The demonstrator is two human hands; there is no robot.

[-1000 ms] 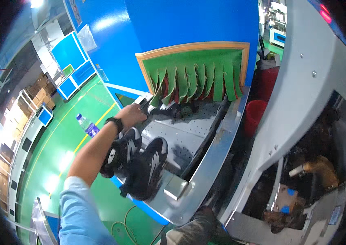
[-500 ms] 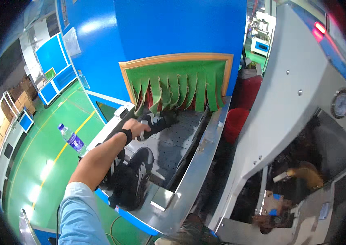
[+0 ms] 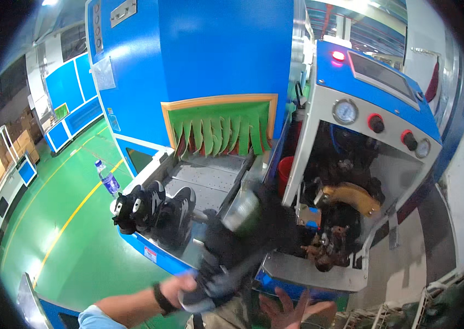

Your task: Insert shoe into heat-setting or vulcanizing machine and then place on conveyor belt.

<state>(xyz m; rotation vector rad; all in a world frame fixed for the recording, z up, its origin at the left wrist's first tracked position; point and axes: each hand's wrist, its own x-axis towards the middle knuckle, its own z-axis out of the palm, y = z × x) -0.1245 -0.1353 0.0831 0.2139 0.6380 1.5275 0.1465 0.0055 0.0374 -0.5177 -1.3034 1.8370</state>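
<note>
My left hand (image 3: pixel 180 290), with a dark band at the wrist, grips a black shoe (image 3: pixel 224 274) by its light-soled lower end, in front of me. Motion smears the shoe; a pale greenish patch shows near its upper part. Below and to the right of it, my right hand (image 3: pixel 295 312) has its fingers spread and holds nothing. Several black shoes with white stripes (image 3: pixel 177 214) stand at the near left end of the conveyor (image 3: pixel 202 183). Beyond them, a green strip curtain (image 3: pixel 221 131) hangs in the opening of a blue machine (image 3: pixel 221 55).
To the right stands a grey and blue machine with a pressure gauge (image 3: pixel 345 111), red-ringed knobs (image 3: pixel 375 123) and a curved tan pad (image 3: pixel 352 198) inside. A plastic bottle (image 3: pixel 109 180) stands by the shoes. A red bin (image 3: pixel 285 172) sits between the machines.
My left hand has brought the shoe from beside the curtain toward me and to the right. My right hand has come into view. The view has swung right and up.
</note>
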